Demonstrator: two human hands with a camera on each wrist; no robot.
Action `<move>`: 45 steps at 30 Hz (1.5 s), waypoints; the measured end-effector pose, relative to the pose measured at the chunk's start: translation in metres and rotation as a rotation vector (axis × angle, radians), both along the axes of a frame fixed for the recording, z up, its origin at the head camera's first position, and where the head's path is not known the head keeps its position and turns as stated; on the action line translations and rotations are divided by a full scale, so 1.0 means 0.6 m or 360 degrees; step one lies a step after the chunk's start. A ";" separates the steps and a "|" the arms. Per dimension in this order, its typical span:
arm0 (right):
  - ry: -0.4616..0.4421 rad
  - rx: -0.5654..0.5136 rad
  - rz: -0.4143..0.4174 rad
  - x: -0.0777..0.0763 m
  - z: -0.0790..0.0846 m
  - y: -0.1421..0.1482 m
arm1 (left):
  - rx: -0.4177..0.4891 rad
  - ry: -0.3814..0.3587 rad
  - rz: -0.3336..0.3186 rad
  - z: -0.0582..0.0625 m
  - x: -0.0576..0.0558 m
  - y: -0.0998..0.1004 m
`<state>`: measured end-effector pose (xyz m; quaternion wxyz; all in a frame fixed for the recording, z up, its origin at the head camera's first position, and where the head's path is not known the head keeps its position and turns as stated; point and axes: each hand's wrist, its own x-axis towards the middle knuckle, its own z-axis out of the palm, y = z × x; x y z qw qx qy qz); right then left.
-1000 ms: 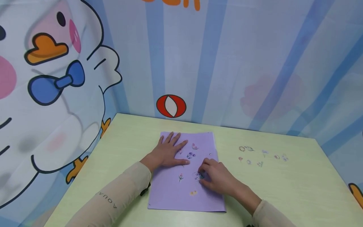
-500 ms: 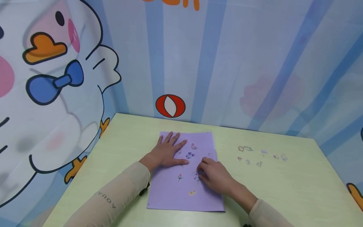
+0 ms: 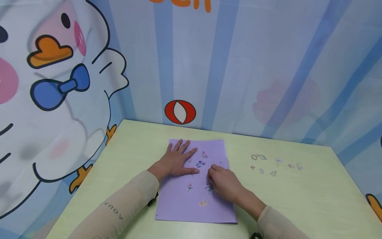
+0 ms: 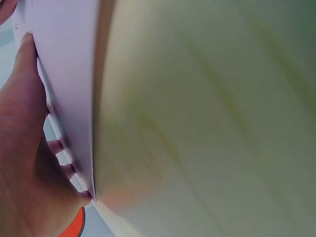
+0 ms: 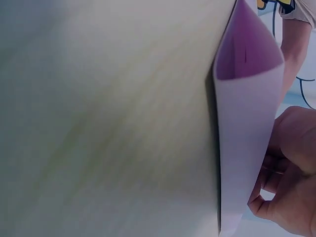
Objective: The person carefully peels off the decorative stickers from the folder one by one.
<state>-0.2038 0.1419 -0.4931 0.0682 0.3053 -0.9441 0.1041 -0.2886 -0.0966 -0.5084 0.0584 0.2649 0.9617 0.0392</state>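
A purple paper sheet (image 3: 185,209) with small flower stickers lies on the table; in the right wrist view one end of the paper (image 5: 249,94) gapes open like a bag or fold. My left hand (image 3: 176,162) rests flat on its upper left part, fingers spread. Curled fingers of my right hand (image 3: 224,182) touch the paper's right side, just above a purple flower sticker (image 3: 208,186). Nothing shows in that hand's grasp. A purple tulip sticker (image 3: 200,164), a red tulip sticker (image 3: 190,187) and a yellow sticker (image 3: 203,203) are near the hands.
On the pale yellow table (image 3: 313,199), several loose flower stickers (image 3: 278,160) lie to the right of the paper. A cartoon-printed backdrop (image 3: 191,66) stands behind the table's far edge.
My right hand has shifted slightly up and its fingers are more curled, leaving more of the purple flower sticker in sight. The left hand stays put.
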 end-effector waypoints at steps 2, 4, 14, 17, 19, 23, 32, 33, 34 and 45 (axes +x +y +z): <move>-0.0037 -0.0021 0.0009 0.000 0.001 0.001 | 0.0004 -0.0004 0.0000 0.000 0.001 0.000; -0.0078 -0.0050 0.0013 -0.001 0.002 0.003 | 0.0006 -0.0007 0.0000 0.001 0.001 0.000; -0.0271 -0.0207 -0.0007 0.000 0.004 0.016 | 0.0002 -0.0008 -0.0007 0.005 0.000 0.000; -0.0320 -0.0283 0.0001 0.000 0.006 0.021 | 0.0006 -0.0013 -0.0007 0.006 -0.001 0.000; -0.0367 -0.0343 0.0016 0.000 0.008 0.025 | 0.0005 -0.0020 -0.0007 0.007 -0.001 0.000; -0.0469 -0.0466 0.0054 0.000 0.013 0.037 | 0.0008 -0.0028 -0.0008 0.007 -0.001 0.000; -0.0466 -0.0696 0.0073 0.002 0.039 0.081 | 0.0023 -0.0012 -0.0015 0.005 -0.001 -0.003; -0.0467 -0.0713 0.0065 0.002 0.043 0.087 | 0.0019 -0.0011 -0.0015 0.005 -0.001 -0.004; -0.0471 -0.0730 0.0056 0.002 0.047 0.093 | 0.0021 -0.0013 -0.0015 0.005 -0.001 -0.004; -0.0575 -0.0918 -0.0055 -0.011 0.079 0.195 | 0.0031 -0.0034 -0.0022 0.004 0.002 -0.002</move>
